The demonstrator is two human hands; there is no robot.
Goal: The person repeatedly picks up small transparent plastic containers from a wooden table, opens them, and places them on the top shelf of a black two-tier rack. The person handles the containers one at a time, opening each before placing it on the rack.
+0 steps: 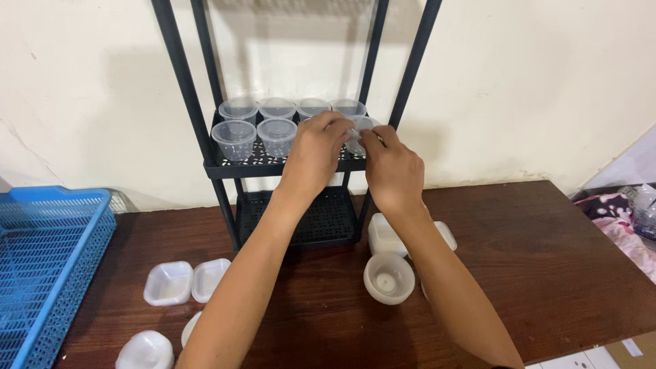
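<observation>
While both hands met at the shelf's (pixel 273 166) right front corner, the left hand (pixel 316 152) and right hand (pixel 392 167) pinched one clear cup (pixel 358 134), fingers curled round it. Six more cups (pixel 234 139) stood beside it. White tubs (pixel 388 277) sat on the counter (pixel 533 253); blue basket (pixel 48 253) left.

We're in a plain home room: a scuffed cream wall (pixel 533 89), a dark wooden table (pixel 547 273), a small black shelf rack (pixel 225 167) beyond the fingers, a blue plastic basket (pixel 48 253) far left.
</observation>
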